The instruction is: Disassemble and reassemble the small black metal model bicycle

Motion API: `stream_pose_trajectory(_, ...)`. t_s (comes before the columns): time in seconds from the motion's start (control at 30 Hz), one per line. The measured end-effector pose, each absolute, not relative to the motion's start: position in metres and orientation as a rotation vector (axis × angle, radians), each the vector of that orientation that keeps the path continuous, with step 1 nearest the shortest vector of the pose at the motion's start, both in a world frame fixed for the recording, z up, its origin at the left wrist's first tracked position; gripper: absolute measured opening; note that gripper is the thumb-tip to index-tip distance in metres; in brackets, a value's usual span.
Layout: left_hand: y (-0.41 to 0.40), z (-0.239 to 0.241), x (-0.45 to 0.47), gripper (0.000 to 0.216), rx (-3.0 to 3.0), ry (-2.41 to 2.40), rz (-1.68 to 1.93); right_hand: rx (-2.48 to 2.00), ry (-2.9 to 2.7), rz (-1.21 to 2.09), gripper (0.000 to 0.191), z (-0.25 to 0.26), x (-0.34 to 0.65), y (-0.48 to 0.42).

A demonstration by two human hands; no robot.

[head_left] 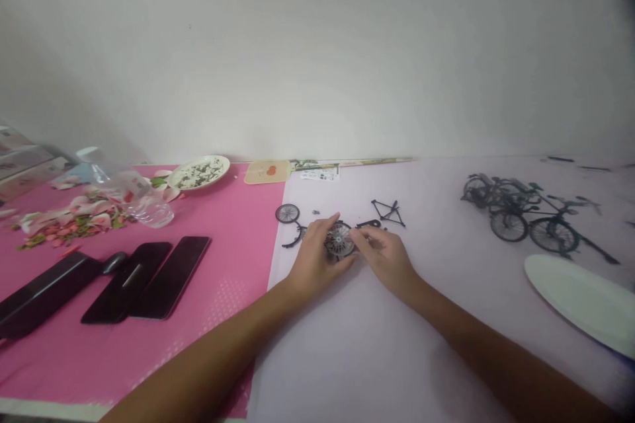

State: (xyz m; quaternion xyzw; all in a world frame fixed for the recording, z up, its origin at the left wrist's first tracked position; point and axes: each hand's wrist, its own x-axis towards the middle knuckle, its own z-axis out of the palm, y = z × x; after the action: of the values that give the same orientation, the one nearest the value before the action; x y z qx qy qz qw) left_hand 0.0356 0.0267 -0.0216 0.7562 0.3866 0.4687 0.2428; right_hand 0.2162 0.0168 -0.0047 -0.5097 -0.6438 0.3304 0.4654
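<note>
Between my two hands is a small model bicycle wheel [339,239] with a dark rim and grey spokes. My left hand [317,254] curls round its left side, thumb along the bottom edge. On the right side, my right hand [384,254] pinches at the wheel with thumb and forefinger. A second wheel [287,213] lies to the left on the cloth seam, with a curved black part [295,238] below it. Just behind my right hand are a black part [370,223] and a toy bicycle frame [389,213]. A tiny grey piece [316,212] lies behind my left hand.
Several model bicycles [526,211] stand at the right, behind a white plate [585,297]. On the pink cloth at left are two phones [171,277], a black case [49,291], a plastic bottle [131,192], petals and a dish [225,168]. A fly swatter [268,172] lies by the wall.
</note>
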Motion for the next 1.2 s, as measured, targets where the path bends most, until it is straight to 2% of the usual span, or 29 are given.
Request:
stream_pose_trajectory(0.27,0.026,-0.023,0.035,0.082,2.070,1.058,1.267,-1.277,-1.597,0.780,0.041,-0.003,0.216,0.017)
stream_pose_trajectory(0.6,0.028,-0.021,0.033,0.069,2.089,1.109,1.198,-1.258,-1.641,0.734,0.039,-0.003,0.217,0.017)
stream_pose_trajectory(0.8,0.024,-0.020,0.035,0.073,1.960,1.119,1.215,-1.249,-1.653,0.622,0.048,0.000,0.227,0.022)
stream_pose_trajectory(1.0,0.020,-0.015,0.036,0.055,1.800,1.088,1.247,-1.348,-1.644,0.395,0.050,0.007,0.256,0.041)
stream_pose_trajectory(1.13,0.019,-0.011,0.035,0.041,1.700,1.088,1.221,-1.365,-1.774,0.232,0.035,0.014,0.268,0.048)
stream_pose_trajectory(1.2,0.019,-0.010,0.035,0.038,1.673,1.086,1.220,-1.393,-1.865,0.300,0.028,0.020,0.271,0.048)
